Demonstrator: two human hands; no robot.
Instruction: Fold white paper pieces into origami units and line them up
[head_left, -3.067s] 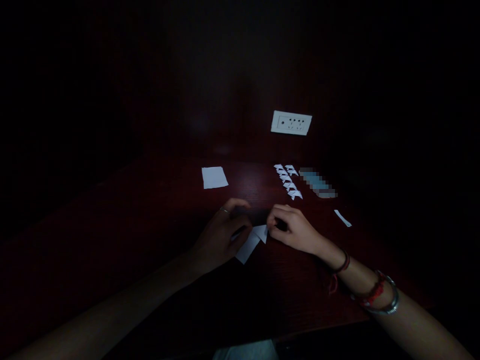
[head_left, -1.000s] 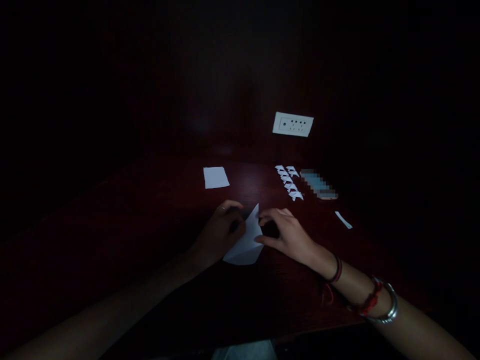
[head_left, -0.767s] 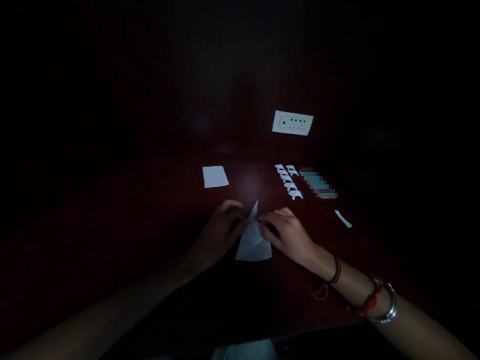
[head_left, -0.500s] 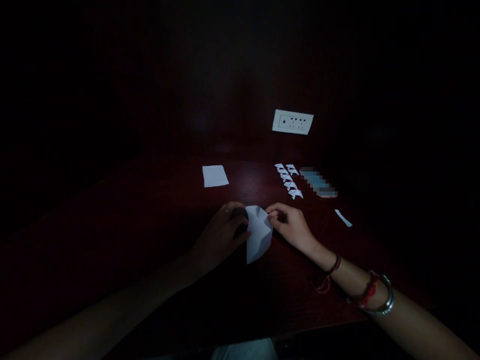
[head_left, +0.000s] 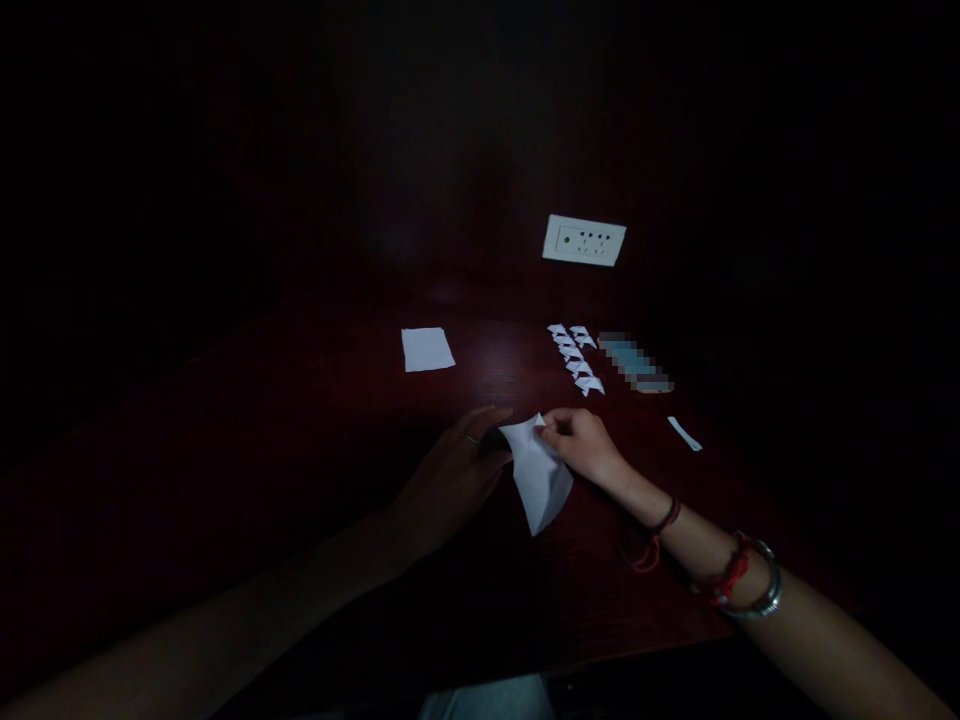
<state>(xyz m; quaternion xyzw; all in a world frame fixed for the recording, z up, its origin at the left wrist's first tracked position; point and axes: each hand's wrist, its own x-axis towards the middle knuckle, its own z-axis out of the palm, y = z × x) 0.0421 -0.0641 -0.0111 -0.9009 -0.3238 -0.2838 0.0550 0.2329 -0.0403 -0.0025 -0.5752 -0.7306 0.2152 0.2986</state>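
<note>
A creased sheet of white paper [head_left: 536, 485] is held just above the dark red table, its lower corner hanging toward me. My right hand [head_left: 585, 447] pinches it near the top, thumb in front and fingers curled behind. My left hand [head_left: 459, 470] is in shadow at the paper's left edge. Its fingers reach out behind the left corner and its thumb lies apart from them, close to the edge; whether the thumb touches the paper is hard to see in the dark.
Beyond my hands lies a stack of square white paper [head_left: 427, 349]. Several small folded white paper pieces [head_left: 574, 358] stand in rows at the right, beside a blurred-out phone [head_left: 636, 362]. A narrow paper strip [head_left: 685, 434] lies farther right. On the wall is a power socket [head_left: 584, 240].
The paper has shifted right and turned, with its top corner now pointing up by my right fingers. My left fingers have loosened from its left side and stretched out.
</note>
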